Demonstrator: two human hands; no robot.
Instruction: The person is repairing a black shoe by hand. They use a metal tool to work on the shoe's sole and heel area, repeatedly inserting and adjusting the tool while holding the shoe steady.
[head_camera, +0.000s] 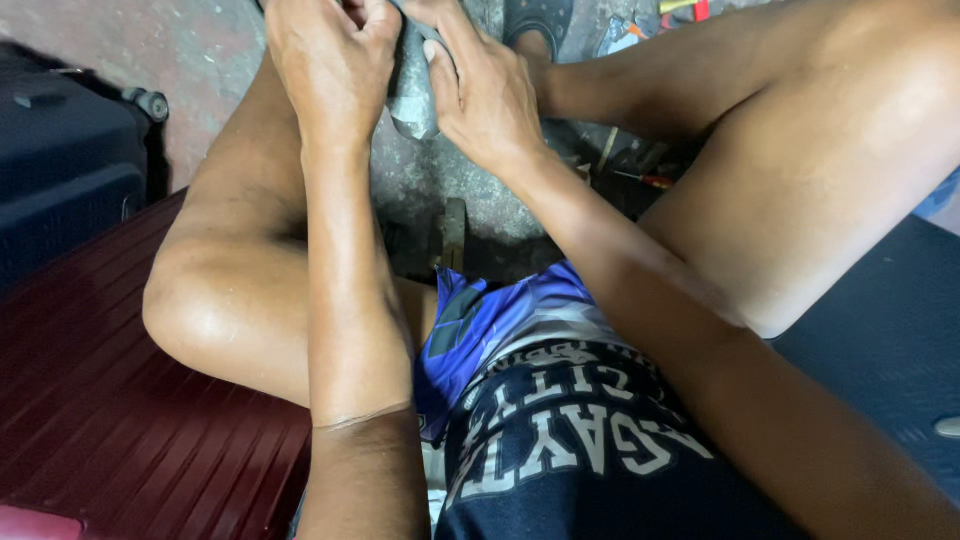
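- Rough grey concrete floor (440, 190) lies under me, seen between my bent knees.
- At 12 o'clock my left hand (330, 65) is clenched around the upper left side of a grey, dull piece of material (412, 90).
- My right hand (480, 90) grasps the same grey piece from its right, fingers curled over its edge; both hands touch it.
- Just past the hands, near 1 o'clock, sits a dark sandal (538, 20).
- Small tools (640, 170) lie scattered at 2 o'clock on the floor.
- A dark red ribbed suitcase (110, 400) fills 8 o'clock, with a navy suitcase (65, 170) at 10 o'clock.
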